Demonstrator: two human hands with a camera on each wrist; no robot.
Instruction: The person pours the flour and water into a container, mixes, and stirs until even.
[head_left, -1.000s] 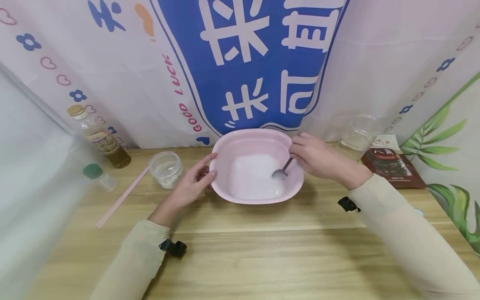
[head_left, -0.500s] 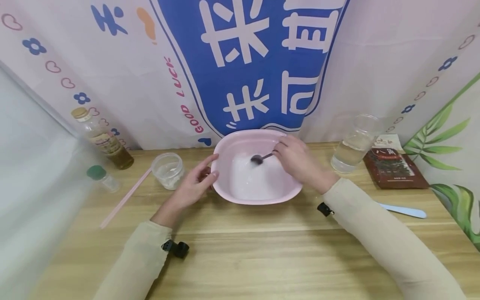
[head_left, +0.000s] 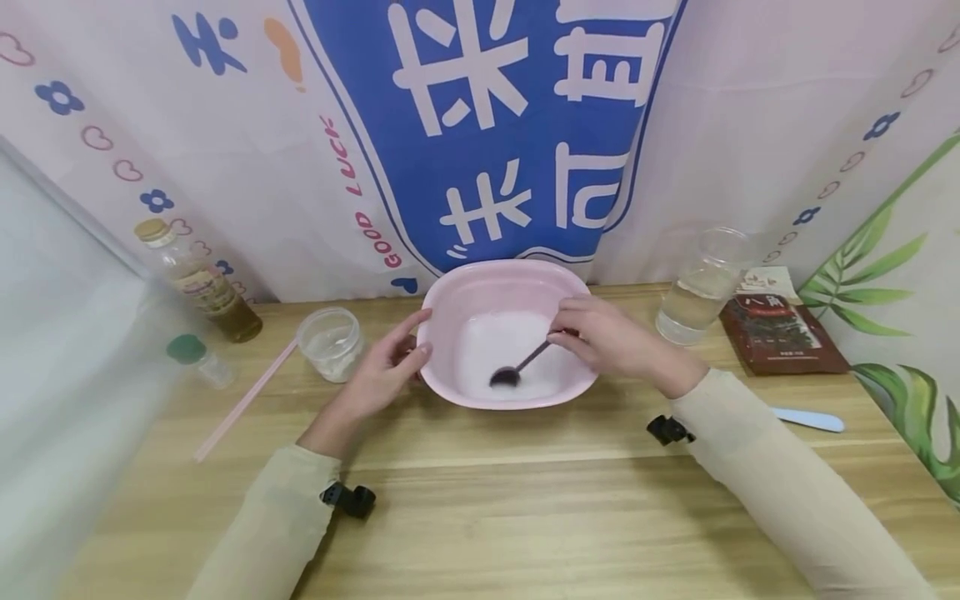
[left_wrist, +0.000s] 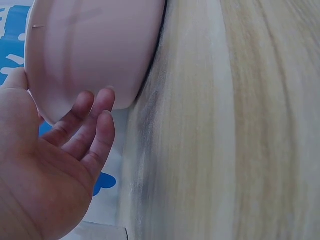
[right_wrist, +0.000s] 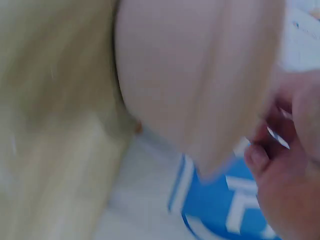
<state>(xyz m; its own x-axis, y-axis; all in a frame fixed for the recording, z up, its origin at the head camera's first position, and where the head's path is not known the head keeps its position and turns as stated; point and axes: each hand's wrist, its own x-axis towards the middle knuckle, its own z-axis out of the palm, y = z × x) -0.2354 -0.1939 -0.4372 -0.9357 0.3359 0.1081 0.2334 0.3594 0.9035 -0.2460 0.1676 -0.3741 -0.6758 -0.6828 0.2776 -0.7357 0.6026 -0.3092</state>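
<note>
From the head view, the right hand (head_left: 611, 342) pinched a dark metal spoon (head_left: 517, 367) inside the pink plastic basin (head_left: 450, 308) — the left hand's (left_wrist: 55, 165) grip showed only in the left wrist view: open, fingers straight against the basin's wall.

A pink basin (head_left: 510, 287) sat on the wooden tabletop (head_left: 525, 508), with the left hand (head_left: 378, 379) resting straight-fingered against its left rim. The right hand (head_left: 611, 342) pinched the handle of a spoon (head_left: 517, 367) whose bowl lay in the white contents near the front wall. A small clear jar (head_left: 330, 342) stood just left of the basin, a clear cup (head_left: 701, 287) to its right.
</note>
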